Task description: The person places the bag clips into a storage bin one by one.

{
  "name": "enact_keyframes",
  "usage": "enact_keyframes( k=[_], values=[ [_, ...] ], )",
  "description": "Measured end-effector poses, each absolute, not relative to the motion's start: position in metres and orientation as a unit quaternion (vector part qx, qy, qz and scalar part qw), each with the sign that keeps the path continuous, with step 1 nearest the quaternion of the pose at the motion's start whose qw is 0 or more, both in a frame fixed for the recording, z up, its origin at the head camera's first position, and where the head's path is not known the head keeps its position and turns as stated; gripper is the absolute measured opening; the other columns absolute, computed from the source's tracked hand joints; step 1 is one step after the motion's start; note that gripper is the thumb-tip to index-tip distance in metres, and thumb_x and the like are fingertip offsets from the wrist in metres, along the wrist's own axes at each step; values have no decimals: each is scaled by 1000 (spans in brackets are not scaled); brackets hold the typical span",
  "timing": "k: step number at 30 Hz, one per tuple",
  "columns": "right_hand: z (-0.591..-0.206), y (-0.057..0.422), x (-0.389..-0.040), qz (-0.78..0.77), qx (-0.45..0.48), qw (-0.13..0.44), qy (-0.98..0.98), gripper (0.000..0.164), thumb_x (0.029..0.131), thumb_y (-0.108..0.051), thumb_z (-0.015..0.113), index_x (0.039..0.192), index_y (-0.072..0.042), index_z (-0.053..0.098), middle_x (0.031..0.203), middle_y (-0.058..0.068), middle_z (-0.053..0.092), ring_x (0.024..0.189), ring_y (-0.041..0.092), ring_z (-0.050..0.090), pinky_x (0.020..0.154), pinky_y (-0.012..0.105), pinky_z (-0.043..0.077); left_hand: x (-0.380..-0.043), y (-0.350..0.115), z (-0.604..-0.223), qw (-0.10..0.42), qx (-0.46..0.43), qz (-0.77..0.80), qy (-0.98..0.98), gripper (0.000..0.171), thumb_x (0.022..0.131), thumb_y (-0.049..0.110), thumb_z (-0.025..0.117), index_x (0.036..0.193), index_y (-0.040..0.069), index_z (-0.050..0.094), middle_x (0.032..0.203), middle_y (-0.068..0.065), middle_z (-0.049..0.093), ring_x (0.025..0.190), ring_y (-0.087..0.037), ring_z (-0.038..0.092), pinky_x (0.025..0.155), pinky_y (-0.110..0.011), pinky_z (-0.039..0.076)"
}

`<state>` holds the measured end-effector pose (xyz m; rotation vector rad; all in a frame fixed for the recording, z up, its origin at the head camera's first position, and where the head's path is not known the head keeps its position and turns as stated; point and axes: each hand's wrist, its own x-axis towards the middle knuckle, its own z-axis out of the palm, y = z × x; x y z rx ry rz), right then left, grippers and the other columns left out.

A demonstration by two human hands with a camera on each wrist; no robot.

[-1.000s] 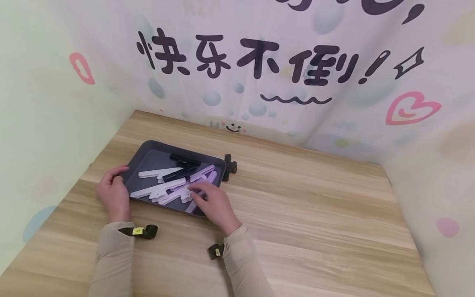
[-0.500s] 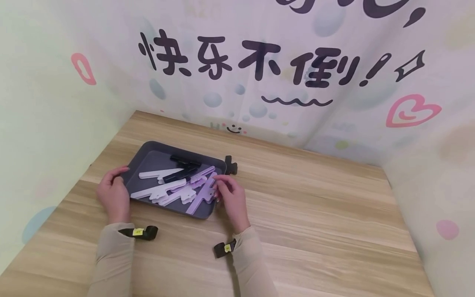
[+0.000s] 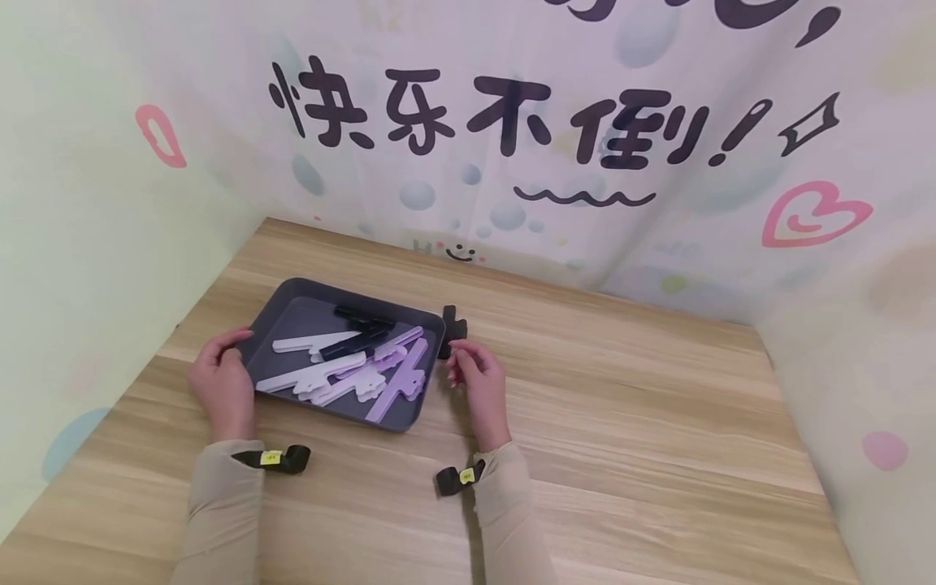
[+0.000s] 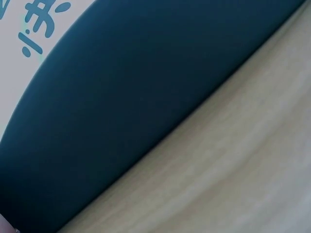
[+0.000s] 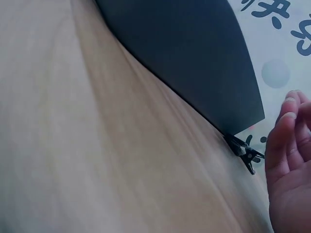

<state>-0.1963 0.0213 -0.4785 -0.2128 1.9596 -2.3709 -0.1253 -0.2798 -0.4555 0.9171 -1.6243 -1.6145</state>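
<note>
A dark grey tray (image 3: 294, 313) stands at the left of the table, holding several long-jawed bag clips. Among them are a white clip (image 3: 310, 375), a black clip (image 3: 354, 342) and a purple clip (image 3: 398, 382) near the right side. My left hand (image 3: 228, 394) holds the tray's left edge; in the left wrist view the tray's outer wall (image 4: 136, 87) fills much of the picture. Just off the tray's right side, my right hand (image 3: 483, 390) hovers with loosely bent fingers and nothing in them. Beyond its fingertips a black clip (image 5: 243, 151) sits on the table against the tray.
The wood-grain table (image 3: 621, 422) extends to the right of the tray. A printed curtain (image 3: 512, 162) with dark characters hangs behind its far edge. Pale walls rise on the left and right. Each wrist carries a black strap with a small camera.
My right hand has left the purple clip inside the tray and moved right, past the rim, towards the black clip outside. My left hand and the tray have stayed put.
</note>
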Motion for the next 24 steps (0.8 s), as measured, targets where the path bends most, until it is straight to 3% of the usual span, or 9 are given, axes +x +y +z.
enact_keyframes(
  k=[9, 15, 19, 24],
  values=[
    [-480, 20, -204, -746, -34, 56, 663, 19, 87, -14, 53, 101, -4, 62, 87, 19, 59, 64, 18, 54, 55, 25, 46, -128, -284, -460, 336, 350, -610, -626, 37, 84, -5, 37, 97, 7, 69, 102, 4, 64, 106, -6, 48, 91, -20, 30],
    [-479, 22, -206, -755, -25, 58, 652, 21, 87, -15, 53, 104, -5, 61, 97, 22, 60, 76, 23, 58, 60, 28, 48, -129, -284, -460, 336, 348, -607, -631, 37, 83, -5, 36, 97, 6, 69, 103, 3, 63, 106, -7, 48, 91, -20, 30],
    [-479, 23, -208, -758, -40, 58, 648, 24, 87, -13, 52, 109, -8, 59, 100, 20, 60, 86, 27, 59, 65, 33, 50, -128, -283, -459, 334, 351, -612, -626, 37, 83, -6, 37, 97, 6, 69, 103, 3, 63, 107, -6, 47, 92, -20, 29],
    [-480, 25, -213, -758, -65, 63, 646, 30, 87, -10, 51, 115, -11, 59, 127, 6, 49, 92, 27, 59, 70, 35, 50, -126, -281, -458, 333, 354, -608, -628, 37, 84, -6, 37, 97, 7, 69, 103, 4, 64, 107, -6, 48, 93, -20, 29]
  ],
)
